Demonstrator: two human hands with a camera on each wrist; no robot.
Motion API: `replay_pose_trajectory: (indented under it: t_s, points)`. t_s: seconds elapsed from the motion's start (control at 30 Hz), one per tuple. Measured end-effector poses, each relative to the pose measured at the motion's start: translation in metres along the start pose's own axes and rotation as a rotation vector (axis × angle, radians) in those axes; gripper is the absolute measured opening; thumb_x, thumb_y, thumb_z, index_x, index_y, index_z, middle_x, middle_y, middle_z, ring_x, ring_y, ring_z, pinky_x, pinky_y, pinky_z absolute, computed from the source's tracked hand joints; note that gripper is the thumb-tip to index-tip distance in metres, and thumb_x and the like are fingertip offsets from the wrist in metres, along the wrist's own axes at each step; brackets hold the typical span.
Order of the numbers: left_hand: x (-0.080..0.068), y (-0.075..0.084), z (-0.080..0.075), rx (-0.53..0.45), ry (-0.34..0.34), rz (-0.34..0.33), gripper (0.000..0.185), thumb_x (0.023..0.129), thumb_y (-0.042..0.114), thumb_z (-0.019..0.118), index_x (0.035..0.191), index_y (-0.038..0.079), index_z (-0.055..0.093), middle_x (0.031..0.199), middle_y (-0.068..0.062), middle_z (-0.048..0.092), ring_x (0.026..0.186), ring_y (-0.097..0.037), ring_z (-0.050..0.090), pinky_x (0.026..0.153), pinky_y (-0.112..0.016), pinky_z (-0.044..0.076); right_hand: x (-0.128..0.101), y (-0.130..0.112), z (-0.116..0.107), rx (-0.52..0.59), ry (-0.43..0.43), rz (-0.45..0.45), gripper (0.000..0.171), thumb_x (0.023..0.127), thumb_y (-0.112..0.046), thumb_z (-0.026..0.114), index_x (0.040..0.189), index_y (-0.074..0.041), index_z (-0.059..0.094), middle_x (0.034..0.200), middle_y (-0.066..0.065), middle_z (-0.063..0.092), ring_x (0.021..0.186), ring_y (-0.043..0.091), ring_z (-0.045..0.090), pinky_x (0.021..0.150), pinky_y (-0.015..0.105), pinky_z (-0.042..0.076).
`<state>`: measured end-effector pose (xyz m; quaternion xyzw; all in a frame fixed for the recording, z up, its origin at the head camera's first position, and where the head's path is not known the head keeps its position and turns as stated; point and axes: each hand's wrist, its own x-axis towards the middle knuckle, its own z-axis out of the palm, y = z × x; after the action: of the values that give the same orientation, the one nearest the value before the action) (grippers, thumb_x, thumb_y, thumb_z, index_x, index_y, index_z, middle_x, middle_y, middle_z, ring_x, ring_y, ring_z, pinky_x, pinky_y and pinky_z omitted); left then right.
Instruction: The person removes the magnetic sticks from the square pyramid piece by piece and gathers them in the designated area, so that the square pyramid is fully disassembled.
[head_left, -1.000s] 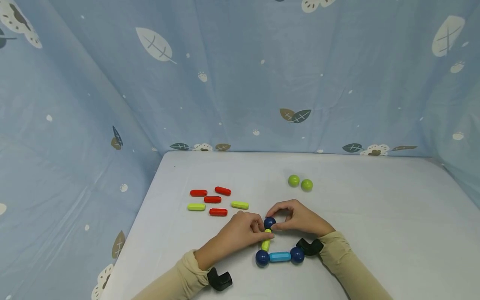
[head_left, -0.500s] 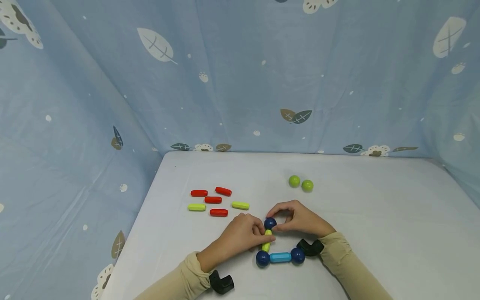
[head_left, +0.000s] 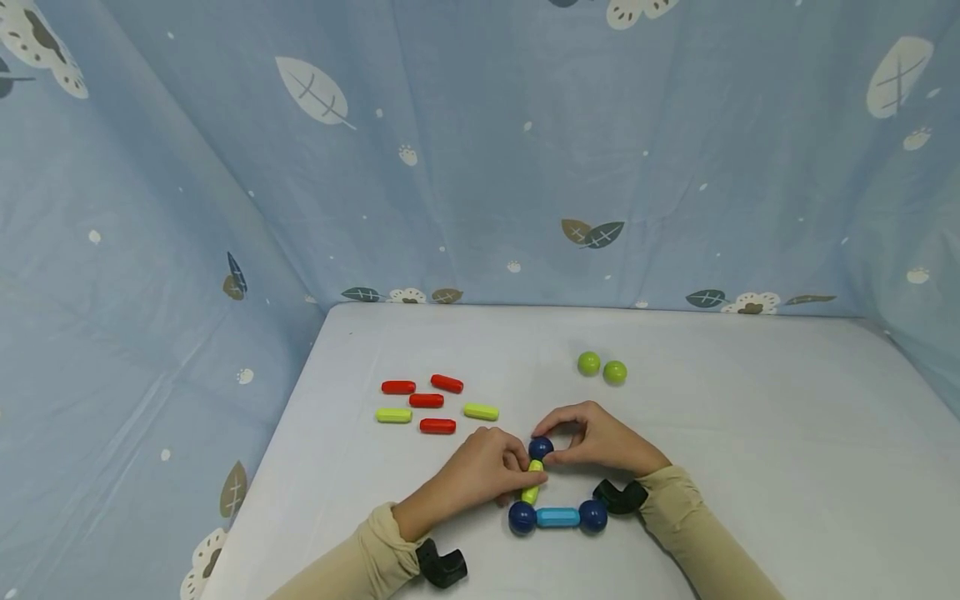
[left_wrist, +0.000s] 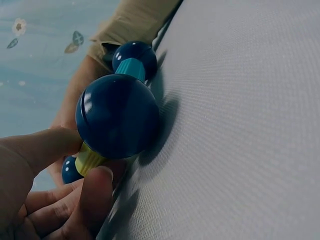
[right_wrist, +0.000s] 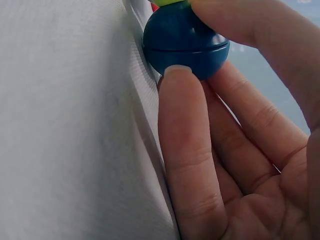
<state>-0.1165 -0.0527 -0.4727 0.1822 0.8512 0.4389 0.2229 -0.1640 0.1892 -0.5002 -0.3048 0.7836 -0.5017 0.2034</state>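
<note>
My left hand (head_left: 483, 468) pinches a yellow-green rod (head_left: 531, 492) between thumb and fingers. At the rod's far end sits a dark blue ball (head_left: 540, 447), which my right hand (head_left: 600, 437) holds between thumb and fingertips; the right wrist view shows this blue ball (right_wrist: 185, 42) up close. The rod's near end meets a second blue ball (head_left: 522, 517), large in the left wrist view. From that ball a light blue rod (head_left: 558, 517) runs right to a third blue ball (head_left: 592, 516). The joined pieces form an L on the table.
Several red rods (head_left: 426, 401) and two loose yellow-green rods (head_left: 393, 415) lie at the left. Two green balls (head_left: 588, 363) are farther back. A patterned blue curtain (head_left: 480, 150) stands behind the white table (head_left: 750, 400). Black wrist mounts (head_left: 442, 567) hang at both sleeves.
Both hands keep their grips and have hardly moved. The near end of the joined pieces, with the light blue rod, has shifted very slightly left.
</note>
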Motion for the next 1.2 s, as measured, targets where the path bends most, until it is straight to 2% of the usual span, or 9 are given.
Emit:
replay_pose_trajectory:
  t_s: [0.23, 0.5, 0.6, 0.8, 1.0, 1.2]
  points:
    - [0.002, -0.002, -0.003, -0.053, -0.036, 0.012, 0.021, 0.088, 0.032, 0.082, 0.076, 0.017, 0.074, 0.056, 0.002, 0.069, 0.05, -0.01, 0.067, 0.05, -0.017, 0.04, 0.0, 0.002, 0.001, 0.001, 0.009, 0.016, 0.031, 0.085, -0.019, 0.085, 0.115, -0.015, 0.076, 0.115, 0.006, 0.076, 0.088, 0.006, 0.063, 0.062, 0.023, 0.056]
    - [0.003, -0.006, -0.004, -0.06, -0.043, 0.018, 0.019, 0.089, 0.032, 0.082, 0.079, 0.017, 0.075, 0.058, 0.003, 0.071, 0.055, -0.01, 0.068, 0.055, -0.017, 0.042, 0.0, 0.002, 0.001, 0.014, 0.019, 0.007, 0.03, 0.086, -0.018, 0.085, 0.114, -0.013, 0.076, 0.112, 0.008, 0.076, 0.08, 0.005, 0.062, 0.059, 0.022, 0.054]
    - [0.004, -0.007, -0.004, -0.058, -0.041, 0.02, 0.019, 0.089, 0.031, 0.082, 0.078, 0.017, 0.075, 0.058, 0.003, 0.071, 0.054, -0.01, 0.068, 0.055, -0.017, 0.042, 0.0, 0.002, 0.001, 0.01, 0.028, 0.009, 0.029, 0.087, -0.018, 0.084, 0.114, -0.013, 0.076, 0.113, 0.009, 0.076, 0.083, 0.006, 0.062, 0.059, 0.023, 0.054]
    - [0.003, -0.008, -0.005, -0.071, -0.049, 0.03, 0.018, 0.087, 0.027, 0.083, 0.076, 0.016, 0.074, 0.058, 0.003, 0.071, 0.053, -0.008, 0.067, 0.054, -0.017, 0.041, -0.002, 0.004, -0.002, -0.004, 0.104, 0.025, 0.028, 0.086, -0.016, 0.084, 0.113, -0.014, 0.075, 0.117, 0.009, 0.073, 0.097, 0.005, 0.061, 0.061, 0.023, 0.055]
    - [0.003, -0.007, -0.005, -0.074, -0.058, 0.031, 0.018, 0.087, 0.029, 0.083, 0.077, 0.017, 0.074, 0.058, 0.004, 0.071, 0.053, -0.007, 0.067, 0.055, -0.017, 0.042, -0.004, -0.001, -0.005, 0.048, 0.104, 0.022, 0.028, 0.088, -0.016, 0.083, 0.114, -0.013, 0.074, 0.118, 0.01, 0.072, 0.099, 0.007, 0.065, 0.067, 0.028, 0.06]
    - [0.003, -0.008, -0.006, -0.066, -0.06, 0.018, 0.02, 0.087, 0.031, 0.083, 0.076, 0.018, 0.073, 0.057, 0.007, 0.069, 0.054, -0.006, 0.065, 0.055, -0.017, 0.041, -0.013, -0.006, -0.023, 0.086, 0.209, -0.012, 0.029, 0.088, -0.009, 0.081, 0.115, -0.009, 0.071, 0.114, 0.005, 0.069, 0.104, 0.006, 0.068, 0.068, 0.037, 0.064]
